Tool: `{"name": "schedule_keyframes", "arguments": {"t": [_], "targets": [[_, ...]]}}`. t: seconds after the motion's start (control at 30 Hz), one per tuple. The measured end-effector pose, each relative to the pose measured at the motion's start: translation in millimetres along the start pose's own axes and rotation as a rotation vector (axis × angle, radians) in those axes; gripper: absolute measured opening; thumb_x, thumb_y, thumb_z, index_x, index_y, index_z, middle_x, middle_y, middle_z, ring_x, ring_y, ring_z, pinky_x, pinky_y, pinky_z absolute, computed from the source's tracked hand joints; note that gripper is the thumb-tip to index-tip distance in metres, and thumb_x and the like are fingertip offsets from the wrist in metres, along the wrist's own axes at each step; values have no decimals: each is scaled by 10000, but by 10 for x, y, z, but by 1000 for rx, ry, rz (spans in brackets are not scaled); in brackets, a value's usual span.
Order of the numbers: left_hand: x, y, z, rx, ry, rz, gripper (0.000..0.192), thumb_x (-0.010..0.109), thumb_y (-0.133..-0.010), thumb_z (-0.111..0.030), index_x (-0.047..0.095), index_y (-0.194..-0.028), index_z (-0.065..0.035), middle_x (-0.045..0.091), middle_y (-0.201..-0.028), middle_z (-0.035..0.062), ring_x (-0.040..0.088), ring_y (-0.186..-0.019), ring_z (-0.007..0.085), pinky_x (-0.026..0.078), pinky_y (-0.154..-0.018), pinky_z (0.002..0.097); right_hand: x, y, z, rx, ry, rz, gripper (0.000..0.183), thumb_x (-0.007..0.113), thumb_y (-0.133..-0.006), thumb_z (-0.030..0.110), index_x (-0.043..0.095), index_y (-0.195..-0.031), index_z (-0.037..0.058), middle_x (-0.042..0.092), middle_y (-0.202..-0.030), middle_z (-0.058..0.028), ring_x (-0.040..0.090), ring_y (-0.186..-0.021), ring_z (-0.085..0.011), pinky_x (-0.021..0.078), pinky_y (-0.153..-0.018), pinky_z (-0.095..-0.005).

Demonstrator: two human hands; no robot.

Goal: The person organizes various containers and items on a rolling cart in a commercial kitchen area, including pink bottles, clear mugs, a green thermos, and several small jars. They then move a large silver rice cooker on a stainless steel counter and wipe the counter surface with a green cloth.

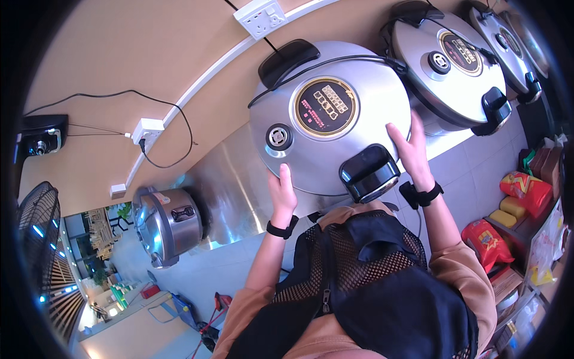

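Note:
A large round rice cooker with a silver metal lid (pixel 323 161) stands in front of me. My left hand (pixel 281 193) is at the lid's lower left edge, its thumb upright on the rim. On the opposite side my right hand (pixel 411 150) holds the rim, thumb on top; the fingers of both hands are partly hidden behind the edge. Between the hands sits the black front latch (pixel 370 172). The lid carries a steam valve (pixel 279 137), a round printed label (pixel 326 107) and a black power cord lying across it.
More cookers (pixel 453 85) stand in a row to the right, and another cooker (pixel 168 226) on the steel counter (pixel 228 193) at left. Sockets (pixel 260 18) are on the wall. A fan (pixel 38 233) is at far left. Red packets (pixel 486 244) lie on a shelf at right.

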State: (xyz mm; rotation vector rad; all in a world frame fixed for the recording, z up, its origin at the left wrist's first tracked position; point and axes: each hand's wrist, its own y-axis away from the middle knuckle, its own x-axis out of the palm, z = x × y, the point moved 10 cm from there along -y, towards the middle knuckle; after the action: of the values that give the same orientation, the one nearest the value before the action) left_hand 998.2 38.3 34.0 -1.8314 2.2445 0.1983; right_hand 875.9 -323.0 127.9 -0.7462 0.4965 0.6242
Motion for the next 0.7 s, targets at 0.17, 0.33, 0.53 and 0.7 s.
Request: {"name": "schedule_keyframes", "arguments": {"t": [0.17, 0.33, 0.53, 0.7], "targets": [[21, -11, 177, -59, -67, 66, 398, 478, -1102, -378, 550, -1100, 13, 542, -832, 13, 494, -738, 133, 437, -700, 335, 32, -1011, 297, -361, 205, -12, 489, 641, -884, 22, 584, -1368, -24, 631, -1310, -228, 599, -1221, -388, 469, -1066, -468], [-30, -68, 115, 78, -72, -51, 389, 487, -1102, -373, 545, -1063, 9, 514, -797, -4, 474, -712, 125, 419, -674, 342, 671, -1473, -54, -335, 513, 275, 305, 613, -858, -1, 686, -1154, 12, 704, -1091, -151, 634, -1084, -351, 503, -928, -464], [48, 21, 174, -159, -37, 69, 465, 507, -1095, -375, 567, -1294, 41, 663, -1108, 107, 618, -1012, 213, 485, -941, 381, 38, -1189, 708, -523, 207, -15, 176, 654, -900, 45, 736, -1053, 70, 692, -961, -96, 633, -978, -316, 488, -868, -434], [-32, -35, 11, 90, 32, -93, 440, 483, -1105, -440, 599, -1108, -16, 560, -892, -18, 491, -813, 87, 429, -710, 276, 134, -811, 619, -364, -110, 273, 326, 719, -895, 103, 714, -1212, 25, 715, -1200, -144, 638, -1157, -345, 493, -1014, -426]]}}
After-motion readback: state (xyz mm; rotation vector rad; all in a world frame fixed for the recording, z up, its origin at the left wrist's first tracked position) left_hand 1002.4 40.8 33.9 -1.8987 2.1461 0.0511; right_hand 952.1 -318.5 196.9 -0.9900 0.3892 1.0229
